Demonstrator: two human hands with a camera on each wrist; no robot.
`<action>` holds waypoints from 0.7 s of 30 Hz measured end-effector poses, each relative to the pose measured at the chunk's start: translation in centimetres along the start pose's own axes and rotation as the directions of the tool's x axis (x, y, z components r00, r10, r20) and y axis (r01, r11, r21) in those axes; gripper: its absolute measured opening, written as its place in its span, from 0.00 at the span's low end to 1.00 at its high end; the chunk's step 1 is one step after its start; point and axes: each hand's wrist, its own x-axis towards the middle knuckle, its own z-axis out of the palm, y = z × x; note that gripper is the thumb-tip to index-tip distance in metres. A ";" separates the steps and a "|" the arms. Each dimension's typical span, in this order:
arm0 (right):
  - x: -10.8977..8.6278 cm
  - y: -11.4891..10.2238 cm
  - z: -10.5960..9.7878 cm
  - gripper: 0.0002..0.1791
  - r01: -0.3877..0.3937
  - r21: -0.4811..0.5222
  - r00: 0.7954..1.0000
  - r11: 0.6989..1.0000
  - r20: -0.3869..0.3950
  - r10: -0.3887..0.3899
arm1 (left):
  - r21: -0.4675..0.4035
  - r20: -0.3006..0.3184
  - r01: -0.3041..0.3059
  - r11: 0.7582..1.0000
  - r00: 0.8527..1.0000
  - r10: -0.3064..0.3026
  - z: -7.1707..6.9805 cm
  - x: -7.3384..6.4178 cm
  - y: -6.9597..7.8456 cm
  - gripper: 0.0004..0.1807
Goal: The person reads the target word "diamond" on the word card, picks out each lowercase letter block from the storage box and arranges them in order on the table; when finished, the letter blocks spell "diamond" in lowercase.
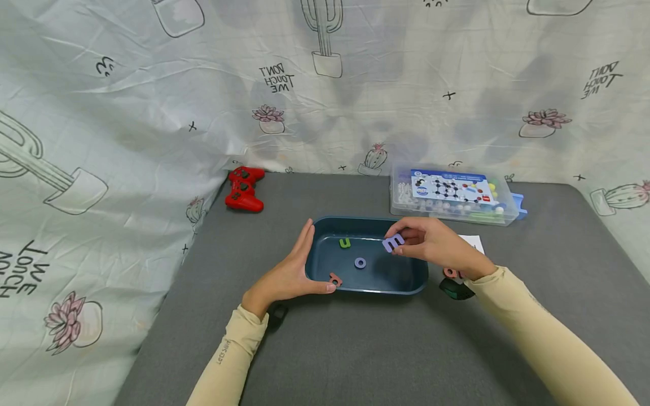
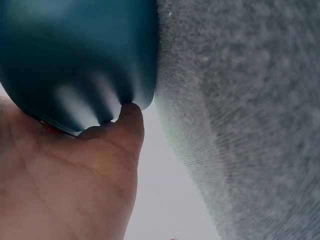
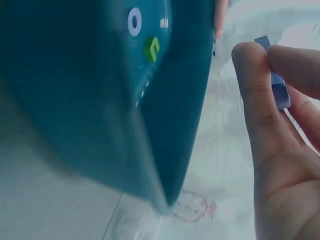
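A deep blue-green rectangular tray stands on the grey table. My left hand holds its left end, thumb along the front wall and fingers along the left side; in the left wrist view the tray's wall meets the hand. Inside lie a green letter shaped like a u, a purple letter o and an orange letter by the front left corner. Over the tray's right part, my right hand pinches a purple letter m between thumb and fingers, seen edge-on in the right wrist view.
Beside my right wrist are another orange letter, a dark green object and a white paper, all partly covered. A clear plastic case of small parts lies at the back right. A red game controller sits back left.
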 end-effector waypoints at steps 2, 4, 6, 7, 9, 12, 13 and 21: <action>-0.6 0.2 -0.3 0.14 0.002 0.008 1.000 1.000 -0.019 -0.001 | 0.000 0.001 0.000 1.000 1.000 0.000 0.0 0.0 0.0 0.74; -1.1 0.5 -0.7 0.14 0.006 0.012 0.999 1.000 -0.037 -0.006 | -0.001 0.000 -0.004 1.000 1.000 0.004 0.0 0.0 -0.1 0.74; -1.7 0.6 -1.1 0.14 -0.015 0.017 0.998 1.000 -0.055 0.016 | -0.006 0.001 -0.010 1.000 1.000 0.010 -0.1 0.0 -0.1 0.75; -2.0 0.6 -1.3 0.14 -0.026 0.020 0.998 0.999 -0.063 0.028 | -0.009 0.002 -0.012 1.000 1.000 0.012 -0.1 0.0 -0.1 0.75; -2.6 0.8 -1.6 0.15 -0.048 0.012 0.995 0.999 -0.083 0.049 | -0.009 0.001 -0.017 1.000 1.000 0.017 -0.1 0.1 0.0 0.75; -3.5 1.2 -2.1 0.16 -0.064 0.006 0.991 0.998 -0.114 0.064 | -0.002 0.001 -0.013 1.000 1.000 0.013 -0.1 0.1 0.0 0.74; -3.8 1.3 -2.2 0.16 -0.059 0.004 0.990 0.998 -0.124 0.059 | 0.001 0.000 -0.010 1.000 1.000 0.010 -0.1 0.1 0.1 0.74; -6.3 2.9 -3.5 0.16 -0.061 -0.011 0.980 0.998 -0.189 0.058 | 0.002 -0.001 0.000 1.000 1.000 0.000 -0.1 0.2 0.1 0.74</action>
